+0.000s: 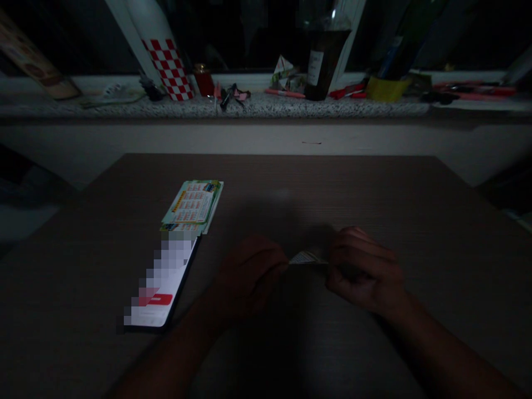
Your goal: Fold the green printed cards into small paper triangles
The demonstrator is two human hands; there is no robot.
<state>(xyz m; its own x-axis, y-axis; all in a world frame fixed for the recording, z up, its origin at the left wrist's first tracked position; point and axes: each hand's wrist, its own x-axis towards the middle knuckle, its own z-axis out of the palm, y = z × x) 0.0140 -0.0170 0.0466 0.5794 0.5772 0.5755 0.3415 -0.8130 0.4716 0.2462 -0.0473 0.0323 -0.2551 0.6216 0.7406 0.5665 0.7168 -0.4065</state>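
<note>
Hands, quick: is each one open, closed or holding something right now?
Left hand: closed, pinching one end of a small piece of paper.
Right hand: closed, pinching the other end of it.

Left hand [251, 280]: bare, in deep shadow, surface detail lost to the dim light.
Right hand [369, 274]: bare, slightly better lit, knuckles showing as rounded ridges.
Fingers [361, 252]: bare, nails too dark to make out.
Left forearm [177, 346]: bare as far as it shows, broadening from the wrist.
Right forearm [449, 341]: likewise bare, smooth in outline.
</note>
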